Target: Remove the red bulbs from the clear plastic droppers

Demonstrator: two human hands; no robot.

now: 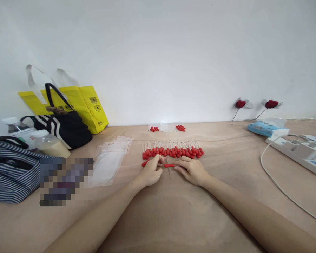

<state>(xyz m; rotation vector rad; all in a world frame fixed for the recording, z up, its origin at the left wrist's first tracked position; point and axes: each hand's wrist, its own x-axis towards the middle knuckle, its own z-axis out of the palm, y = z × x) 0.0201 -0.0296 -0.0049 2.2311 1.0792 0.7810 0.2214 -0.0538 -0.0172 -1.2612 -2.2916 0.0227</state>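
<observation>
Between my hands lies a dropper with a red rubber bulb (pixel 169 165), its bulb pointing left and its other end hidden at my right fingertips. My right hand (pixel 191 170) is closed on that dropper, fingers together. A thin clear strip or tube crosses near the bulb, too faint to name. My left hand (pixel 152 171) is curled, thumb and fingers pinched; what they hold, if anything, is hidden. Another red bulb (pixel 145 163) shows beside my left knuckles. Just beyond both hands, a row of red-bulbed droppers (pixel 173 151) has its pale tubes pointing away from me.
Clear zip bags (pixel 109 163) lie in a stack at left. Against the wall, more red bulbs (pixel 180 128) lie with clear bags. A yellow bag (pixel 94 109), black bag (pixel 76 128), striped bag (pixel 13 175) and bottle (pixel 52 146) stand left. Tissues (pixel 267 129) and a white cable (pixel 270 175) are right.
</observation>
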